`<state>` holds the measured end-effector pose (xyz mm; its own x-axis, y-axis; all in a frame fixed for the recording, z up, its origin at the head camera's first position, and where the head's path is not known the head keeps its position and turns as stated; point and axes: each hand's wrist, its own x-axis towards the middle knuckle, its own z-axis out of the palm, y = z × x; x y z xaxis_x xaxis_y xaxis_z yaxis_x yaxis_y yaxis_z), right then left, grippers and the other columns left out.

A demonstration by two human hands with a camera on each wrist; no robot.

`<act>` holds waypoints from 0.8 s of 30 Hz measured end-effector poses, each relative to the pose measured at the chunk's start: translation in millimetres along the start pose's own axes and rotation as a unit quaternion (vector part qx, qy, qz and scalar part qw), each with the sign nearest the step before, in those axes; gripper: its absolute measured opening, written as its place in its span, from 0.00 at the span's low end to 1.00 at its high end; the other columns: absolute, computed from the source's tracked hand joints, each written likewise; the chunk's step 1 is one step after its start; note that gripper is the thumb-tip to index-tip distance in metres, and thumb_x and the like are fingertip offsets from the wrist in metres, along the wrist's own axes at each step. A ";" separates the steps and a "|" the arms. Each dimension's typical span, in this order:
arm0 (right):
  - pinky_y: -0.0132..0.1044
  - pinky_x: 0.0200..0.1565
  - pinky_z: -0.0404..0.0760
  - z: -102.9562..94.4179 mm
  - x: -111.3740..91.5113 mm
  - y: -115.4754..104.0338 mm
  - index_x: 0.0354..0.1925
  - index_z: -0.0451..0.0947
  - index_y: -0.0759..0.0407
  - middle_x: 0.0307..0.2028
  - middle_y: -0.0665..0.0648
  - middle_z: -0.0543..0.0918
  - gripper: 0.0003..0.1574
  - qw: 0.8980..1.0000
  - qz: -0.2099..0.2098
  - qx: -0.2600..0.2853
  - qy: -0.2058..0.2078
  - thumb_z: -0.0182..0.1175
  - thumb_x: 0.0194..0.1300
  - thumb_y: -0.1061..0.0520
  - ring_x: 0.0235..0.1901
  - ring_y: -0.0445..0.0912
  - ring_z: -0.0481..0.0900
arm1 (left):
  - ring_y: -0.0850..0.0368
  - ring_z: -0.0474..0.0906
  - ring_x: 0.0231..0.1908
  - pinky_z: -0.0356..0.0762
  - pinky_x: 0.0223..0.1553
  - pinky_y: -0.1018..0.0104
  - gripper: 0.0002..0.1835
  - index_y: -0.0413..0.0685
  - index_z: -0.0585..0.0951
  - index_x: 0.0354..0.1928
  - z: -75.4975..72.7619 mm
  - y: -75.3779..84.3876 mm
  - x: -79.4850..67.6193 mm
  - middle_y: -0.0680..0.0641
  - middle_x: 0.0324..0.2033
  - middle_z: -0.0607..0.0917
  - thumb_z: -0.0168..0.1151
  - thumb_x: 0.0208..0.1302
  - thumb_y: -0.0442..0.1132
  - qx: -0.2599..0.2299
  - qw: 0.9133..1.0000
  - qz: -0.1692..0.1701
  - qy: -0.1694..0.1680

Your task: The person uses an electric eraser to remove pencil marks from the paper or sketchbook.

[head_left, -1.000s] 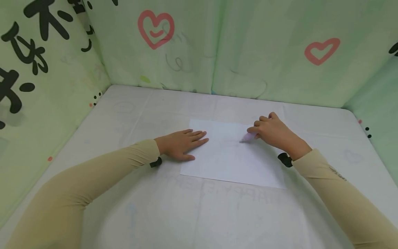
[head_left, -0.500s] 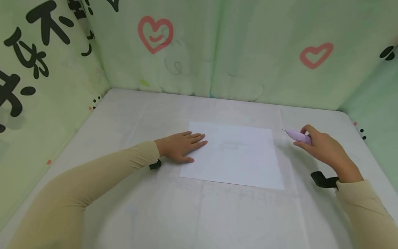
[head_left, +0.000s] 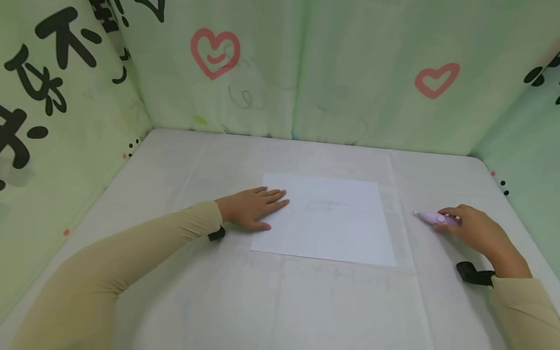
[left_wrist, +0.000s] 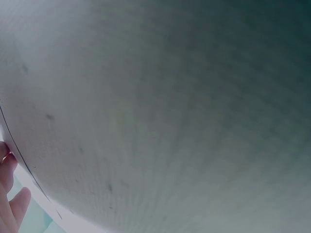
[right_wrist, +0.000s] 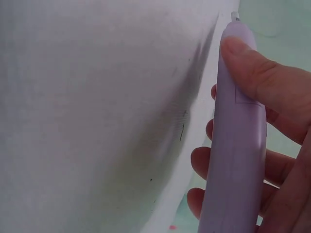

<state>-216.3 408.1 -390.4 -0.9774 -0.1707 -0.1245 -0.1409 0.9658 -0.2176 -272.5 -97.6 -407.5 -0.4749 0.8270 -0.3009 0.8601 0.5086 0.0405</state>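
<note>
My left hand point(head_left: 250, 208) lies with fingers spread across the left edge of a white paper sheet point(head_left: 332, 228), pressing it to the table. Faint marks point(head_left: 325, 206) show near the sheet's middle. Off to the right of the paper, my right hand point(head_left: 481, 232) grips a lavender pen-shaped device point(head_left: 430, 217) with a thin tip pointing left and a round button on its side. In the right wrist view the thumb point(right_wrist: 248, 63) presses along the device near its tip, and the fingers wrap behind it. Only a few left fingertips point(left_wrist: 19, 204) appear in the left wrist view.
A white cloth covers the table point(head_left: 218, 301). Green curtains point(head_left: 358, 73) with red hearts and black characters enclose the back and both sides. A black strap piece point(head_left: 474, 273) hangs at the right wrist.
My right hand has lifted the lavender device off the paper's middle and carried it right, then lower toward the table beside the sheet. My left hand has stayed put on the paper.
</note>
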 end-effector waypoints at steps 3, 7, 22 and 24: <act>0.55 0.37 0.73 2.8 -2.6 1.4 0.52 0.75 0.71 0.41 0.72 0.77 0.35 1.000 0.003 -0.004 -0.005 0.64 0.58 0.43 0.39 0.64 0.75 | 0.52 0.41 0.74 0.41 0.74 0.53 0.40 0.51 0.43 0.75 -0.3 0.0 1.4 0.46 0.75 0.44 0.41 0.69 0.61 -0.001 1.000 0.002 0.001; 0.52 0.34 0.73 4.6 -3.9 1.9 0.51 0.75 0.71 0.38 0.70 0.77 0.34 1.000 -0.001 -0.015 -0.006 0.65 0.58 0.46 0.35 0.60 0.76 | 0.52 0.41 0.74 0.41 0.74 0.53 0.40 0.51 0.43 0.75 0.3 -1.0 3.3 0.45 0.75 0.44 0.40 0.69 0.61 0.006 1.000 0.004 0.001; 0.58 0.40 0.74 20.8 -2.2 0.0 0.50 0.74 0.74 0.40 0.75 0.78 0.29 1.000 -0.016 -0.001 0.013 0.64 0.59 0.53 0.38 0.64 0.76 | 0.50 0.43 0.74 0.43 0.73 0.52 0.40 0.50 0.45 0.74 8.6 -4.3 3.3 0.45 0.74 0.45 0.41 0.69 0.61 0.005 1.000 0.012 0.003; 0.57 0.39 0.74 22.7 -1.8 -2.0 0.50 0.73 0.73 0.38 0.73 0.78 0.29 1.000 -0.022 0.005 0.016 0.64 0.59 0.52 0.37 0.62 0.76 | 0.50 0.44 0.74 0.43 0.73 0.51 0.40 0.50 0.46 0.74 9.9 -3.9 1.4 0.44 0.74 0.46 0.42 0.68 0.60 0.000 1.000 0.009 0.006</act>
<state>-210.7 402.0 -411.7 -0.9751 -0.2058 -0.0828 -0.1821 0.9558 -0.2310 -274.7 -100.8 -417.5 -0.4617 0.8387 -0.2889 0.8683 0.4939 0.0463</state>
